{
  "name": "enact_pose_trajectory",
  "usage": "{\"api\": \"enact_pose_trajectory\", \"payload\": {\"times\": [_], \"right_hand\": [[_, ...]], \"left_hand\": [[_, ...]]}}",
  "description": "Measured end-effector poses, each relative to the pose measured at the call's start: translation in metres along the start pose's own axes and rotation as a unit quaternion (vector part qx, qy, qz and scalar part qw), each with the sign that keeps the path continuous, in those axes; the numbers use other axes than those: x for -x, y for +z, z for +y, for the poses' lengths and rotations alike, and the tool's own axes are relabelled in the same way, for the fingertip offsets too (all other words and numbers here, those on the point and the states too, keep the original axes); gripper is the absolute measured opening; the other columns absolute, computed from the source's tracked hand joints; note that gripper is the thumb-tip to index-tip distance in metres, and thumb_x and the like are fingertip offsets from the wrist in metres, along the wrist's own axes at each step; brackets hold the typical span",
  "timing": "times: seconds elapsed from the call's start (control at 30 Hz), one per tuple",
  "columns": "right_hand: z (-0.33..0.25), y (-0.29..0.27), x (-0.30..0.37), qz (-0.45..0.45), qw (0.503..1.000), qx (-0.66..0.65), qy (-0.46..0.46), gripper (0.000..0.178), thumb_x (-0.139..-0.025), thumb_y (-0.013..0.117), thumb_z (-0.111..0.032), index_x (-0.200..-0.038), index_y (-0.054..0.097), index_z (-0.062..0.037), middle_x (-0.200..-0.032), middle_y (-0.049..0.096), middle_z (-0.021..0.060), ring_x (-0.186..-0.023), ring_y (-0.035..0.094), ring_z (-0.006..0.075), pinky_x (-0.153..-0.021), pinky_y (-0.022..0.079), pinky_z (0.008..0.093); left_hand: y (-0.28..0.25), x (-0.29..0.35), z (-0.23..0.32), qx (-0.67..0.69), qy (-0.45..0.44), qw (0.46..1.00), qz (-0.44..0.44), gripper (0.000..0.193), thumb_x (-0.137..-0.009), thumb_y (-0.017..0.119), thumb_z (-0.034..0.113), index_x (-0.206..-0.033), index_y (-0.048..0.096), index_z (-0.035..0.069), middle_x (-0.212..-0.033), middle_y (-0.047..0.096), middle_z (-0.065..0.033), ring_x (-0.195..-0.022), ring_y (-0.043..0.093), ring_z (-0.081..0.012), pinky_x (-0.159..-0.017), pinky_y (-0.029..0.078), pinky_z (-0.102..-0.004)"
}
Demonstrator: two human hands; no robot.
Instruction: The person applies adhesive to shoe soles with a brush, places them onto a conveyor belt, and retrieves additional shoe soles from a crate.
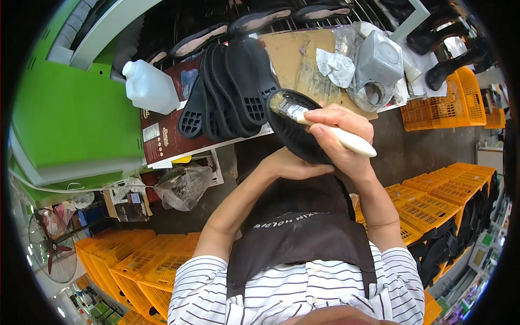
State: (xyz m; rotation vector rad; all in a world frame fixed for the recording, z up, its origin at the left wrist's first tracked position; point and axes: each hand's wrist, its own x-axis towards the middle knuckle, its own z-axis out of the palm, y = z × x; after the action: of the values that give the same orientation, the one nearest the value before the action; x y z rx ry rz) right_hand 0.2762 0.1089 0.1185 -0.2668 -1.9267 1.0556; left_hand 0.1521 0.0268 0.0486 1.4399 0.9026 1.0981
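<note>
My right hand [344, 132] grips a paintbrush [352, 142] by its pale handle. The brush's bristles rest on the inside of a black shoe sole [295, 135] near its far end. Underneath, my left hand [298, 164] holds that sole by its near end, with the fingers mostly hidden behind it. Several more black shoe soles [230, 81] lie overlapped in a row on the bench, just left of the one I hold.
A white plastic jug [150, 86] stands at the bench's left, beside a green machine [70, 119]. Back right are a grey metal can [379, 57] and crumpled paper [336, 67]. Black shoes [260, 20] sit on a rack behind. Orange crates [441, 103] stand around.
</note>
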Motion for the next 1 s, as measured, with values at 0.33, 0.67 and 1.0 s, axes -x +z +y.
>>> {"api": "enact_pose_trajectory", "payload": {"times": [0.33, 0.67, 1.0], "right_hand": [[0.033, -0.018, -0.011, 0.027, 0.995, 0.005, 0.091, 0.014, -0.083, 0.068, -0.003, -0.096, 0.070, 0.0028, -0.085, 0.069, 0.0104, -0.072, 0.065, 0.0157, -0.065, 0.050, 0.0259], [0.036, -0.025, -0.013, -0.021, 0.998, 0.030, 0.057, 0.012, -0.082, 0.069, -0.004, -0.091, 0.070, 0.0030, -0.087, 0.070, 0.0106, -0.076, 0.068, 0.0197, -0.068, 0.053, 0.0276], [0.020, -0.010, -0.004, -0.104, 0.994, -0.021, 0.013, 0.014, -0.080, 0.070, -0.004, -0.093, 0.069, 0.0021, -0.084, 0.069, 0.0120, -0.071, 0.067, 0.0224, -0.065, 0.052, 0.0299]], "left_hand": [[-0.003, 0.017, 0.004, 0.203, -0.040, 0.978, 0.006, 0.070, -0.089, 0.053, 0.058, -0.125, 0.052, -0.003, -0.117, 0.059, -0.0141, -0.112, 0.056, -0.0223, -0.099, 0.041, -0.0355], [-0.016, 0.027, 0.006, 0.332, -0.064, 0.938, 0.079, 0.087, -0.089, 0.024, 0.075, -0.116, 0.053, -0.002, -0.089, 0.063, -0.0122, -0.079, 0.061, -0.0158, -0.069, 0.050, -0.0277], [-0.019, 0.027, 0.010, 0.486, -0.049, 0.863, 0.127, 0.080, -0.095, 0.019, 0.068, -0.121, 0.052, -0.001, -0.087, 0.064, -0.0147, -0.075, 0.062, -0.0195, -0.065, 0.050, -0.0282]]}}
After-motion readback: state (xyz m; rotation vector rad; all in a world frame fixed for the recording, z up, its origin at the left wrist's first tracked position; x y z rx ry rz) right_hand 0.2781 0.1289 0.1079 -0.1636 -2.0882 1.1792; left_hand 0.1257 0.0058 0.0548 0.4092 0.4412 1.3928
